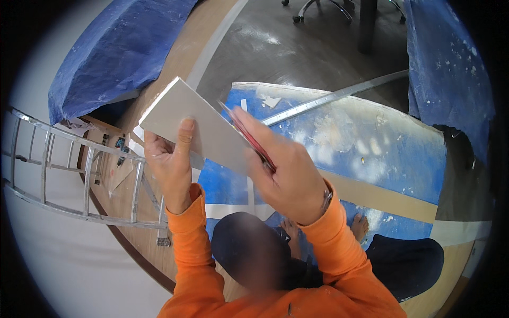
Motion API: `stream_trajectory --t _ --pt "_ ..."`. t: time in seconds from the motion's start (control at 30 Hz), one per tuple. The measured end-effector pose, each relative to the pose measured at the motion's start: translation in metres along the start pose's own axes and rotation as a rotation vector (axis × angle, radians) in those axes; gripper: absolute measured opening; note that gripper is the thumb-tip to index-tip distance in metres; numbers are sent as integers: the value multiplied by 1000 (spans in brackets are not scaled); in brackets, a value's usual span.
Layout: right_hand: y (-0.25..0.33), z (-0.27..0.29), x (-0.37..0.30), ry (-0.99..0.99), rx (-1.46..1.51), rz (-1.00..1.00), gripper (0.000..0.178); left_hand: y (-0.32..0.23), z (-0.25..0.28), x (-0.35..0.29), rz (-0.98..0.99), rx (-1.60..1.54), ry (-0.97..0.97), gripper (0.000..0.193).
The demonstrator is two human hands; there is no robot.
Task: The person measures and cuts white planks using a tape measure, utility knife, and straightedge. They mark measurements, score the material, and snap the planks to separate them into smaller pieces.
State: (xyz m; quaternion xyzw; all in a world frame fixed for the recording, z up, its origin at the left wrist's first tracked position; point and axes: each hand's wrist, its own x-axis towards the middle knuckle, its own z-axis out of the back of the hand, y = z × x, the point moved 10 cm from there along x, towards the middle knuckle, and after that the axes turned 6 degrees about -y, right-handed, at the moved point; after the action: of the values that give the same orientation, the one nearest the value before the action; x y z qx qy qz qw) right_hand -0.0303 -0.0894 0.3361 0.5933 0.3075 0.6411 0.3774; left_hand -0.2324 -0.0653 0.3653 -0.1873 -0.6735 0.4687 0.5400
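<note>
In my left hand (174, 165) is a pale grey piece of plasterboard (212, 135), with a rough white broken edge at its upper left. The thumb presses on its face while the fingers go behind it. My right hand (290, 172) is closed around a red-handled utility knife (250, 137) lying along the board's right edge. A thin metal blade points up and away from me. Motion blurs part of this hand, so whether the blade touches the board I cannot tell.
An aluminium ladder (87, 177) is at the left, with a cordless drill (121, 152) near it. Blue sheeting (366, 140) stained white covers the floor. Across it lies a long metal straightedge (323, 100). Blue covers (127, 47) hang at the far left, and an office chair base (323, 8) stands beyond.
</note>
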Motion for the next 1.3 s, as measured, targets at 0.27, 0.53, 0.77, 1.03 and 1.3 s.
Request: stream_trajectory --t 0.27,0.53,0.77,1.03,1.3 --pt "-28 1 -36 120 -133 -240 54 -6 -1 -2 -62 74 -27 48" --pt "-5 -5 -10 80 -124 -187 57 5 6 -3 -36 82 17 49" --pt "-113 -20 -100 35 -216 -362 59 13 22 -2 7 43 -78 38" --pt "-132 -15 -108 -123 -74 -303 42 92 15 -60 252 14 65 32" --pt "-204 -33 -185 -69 -201 -574 35 158 35 -119 314 -8 61 34"
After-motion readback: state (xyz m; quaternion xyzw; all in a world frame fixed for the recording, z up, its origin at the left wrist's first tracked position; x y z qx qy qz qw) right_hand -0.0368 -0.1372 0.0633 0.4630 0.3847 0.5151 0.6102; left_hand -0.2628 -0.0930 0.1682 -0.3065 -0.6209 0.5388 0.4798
